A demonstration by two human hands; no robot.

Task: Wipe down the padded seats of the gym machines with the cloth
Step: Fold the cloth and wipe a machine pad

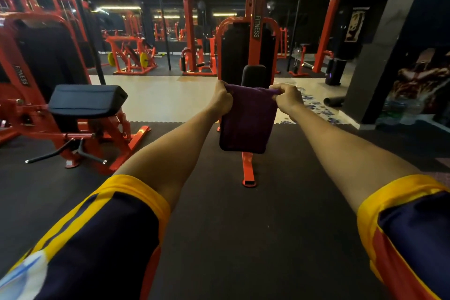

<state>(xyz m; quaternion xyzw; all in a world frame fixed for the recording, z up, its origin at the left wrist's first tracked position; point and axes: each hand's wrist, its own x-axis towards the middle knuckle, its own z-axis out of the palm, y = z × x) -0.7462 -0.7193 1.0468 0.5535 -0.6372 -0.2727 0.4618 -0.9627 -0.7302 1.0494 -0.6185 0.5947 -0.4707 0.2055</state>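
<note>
padding first, at the far left: a black padded seat (pixel 86 101) on an orange machine (pixel 114 126) stands well apart from the hands, with nothing on it. moving right, the left hand (pixel 222 99) has its fingers curled round the upper left corner of the purple cloth (pixel 248 122), arm stretched out ahead. the cloth hangs in the air between the two hands, its top edge pulled fairly taut and the rest drooping straight down in a folded slab. that droop says soft, light and limp: it will take no shape of its own, will not break, and is not likely to slip from dry fingers, though a loose pinch at one corner would let it swing or unfold. for wiping, i judge it better bunched or laid flat under a palm than held by the corners as now. behind it stands the centre machine (pixel 255 29), whose upright black back pad (pixel 253 75) shows just above the cloth. its seat is mostly hidden by the cloth, and the dark rim at the cloth's lower edge may be that seat, but i cannot be sure. further right, the right hand (pixel 287 97) pinches the upper right corner between thumb and curled fingers. no pad is yet touched by the cloth, so the wiping looks to lie ahead.
</note>
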